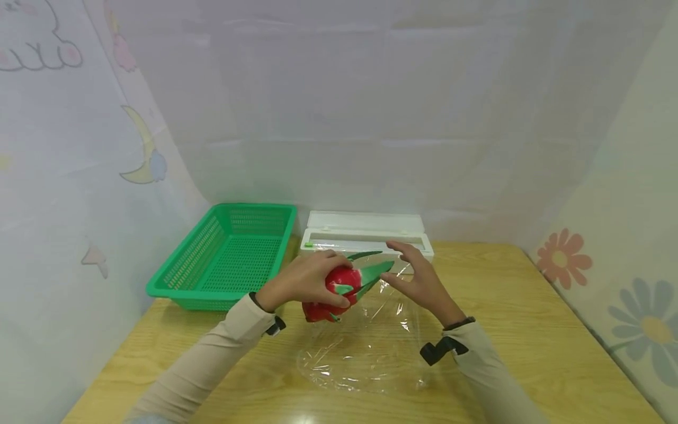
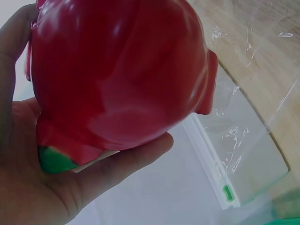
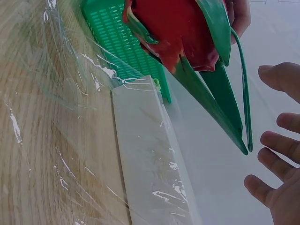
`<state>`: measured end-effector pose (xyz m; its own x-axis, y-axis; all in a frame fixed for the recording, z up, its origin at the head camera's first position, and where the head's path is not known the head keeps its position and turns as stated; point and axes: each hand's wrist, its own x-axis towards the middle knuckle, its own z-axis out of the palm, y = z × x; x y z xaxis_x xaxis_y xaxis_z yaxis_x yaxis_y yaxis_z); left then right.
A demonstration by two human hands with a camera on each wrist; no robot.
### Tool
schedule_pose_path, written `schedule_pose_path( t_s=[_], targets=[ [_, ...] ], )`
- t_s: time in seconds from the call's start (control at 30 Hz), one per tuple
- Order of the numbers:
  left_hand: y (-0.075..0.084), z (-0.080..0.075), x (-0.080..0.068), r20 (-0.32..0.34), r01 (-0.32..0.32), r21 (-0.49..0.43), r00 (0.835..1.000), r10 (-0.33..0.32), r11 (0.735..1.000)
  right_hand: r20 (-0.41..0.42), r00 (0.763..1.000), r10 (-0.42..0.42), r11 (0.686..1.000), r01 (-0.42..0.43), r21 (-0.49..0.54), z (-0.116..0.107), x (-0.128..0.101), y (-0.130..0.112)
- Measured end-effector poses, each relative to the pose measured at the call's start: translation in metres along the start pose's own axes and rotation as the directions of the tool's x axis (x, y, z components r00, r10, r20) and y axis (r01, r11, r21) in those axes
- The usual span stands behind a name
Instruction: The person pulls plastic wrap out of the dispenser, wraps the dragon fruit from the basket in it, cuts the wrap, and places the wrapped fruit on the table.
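Gripping the dragon fruit (image 1: 344, 278) in the left hand (image 1: 309, 278), with thumb and fingers curled round its red body. Holding nothing in the right hand (image 1: 421, 282), with fingers spread and slightly bent, just beside the tips of the green leaves (image 1: 377, 272); showing a gap there in the right-wrist view. Seems best to leave the weight to the left hand and steady the leaf end lightly with the right, without bending the leaves.

Pointing, at the leaf end, rightward and somewhat towards the far side; presenting the rounded end to the left and nearer. Running along the long axis from lower left to upper right in the head view, more across than away; hard to judge from these angles how steeply tilted.

Held up over the clear film (image 1: 365, 359), off the bench (image 1: 508, 312). If setting down here, probably wise to lower slowly, lay the dragon fruit on its side well within the clear film, and avoid dragging or creasing it with the fingertips. Beyond, see the white box (image 1: 365, 224), with its lid raised; to its left, see the green basket (image 1: 212, 294).
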<state>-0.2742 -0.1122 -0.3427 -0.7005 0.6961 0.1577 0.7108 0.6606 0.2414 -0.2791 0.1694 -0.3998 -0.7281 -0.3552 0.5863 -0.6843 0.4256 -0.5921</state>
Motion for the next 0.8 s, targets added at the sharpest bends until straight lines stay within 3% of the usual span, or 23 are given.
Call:
schedule_pose_path(
  t_s=[0.27,0.8],
  targets=[
    [0.007,0.009,0.006,0.035,-0.046,-0.006,0.998,0.046,0.999,-0.006,1.0,0.009,1.0,-0.009,-0.008,-0.008,-0.006,0.0],
    [0.017,0.028,0.003,0.14,-0.108,0.024,0.985,0.104,0.994,-0.007,0.998,0.064,0.998,-0.064,-0.017,-0.011,-0.011,0.001]
  ],
)
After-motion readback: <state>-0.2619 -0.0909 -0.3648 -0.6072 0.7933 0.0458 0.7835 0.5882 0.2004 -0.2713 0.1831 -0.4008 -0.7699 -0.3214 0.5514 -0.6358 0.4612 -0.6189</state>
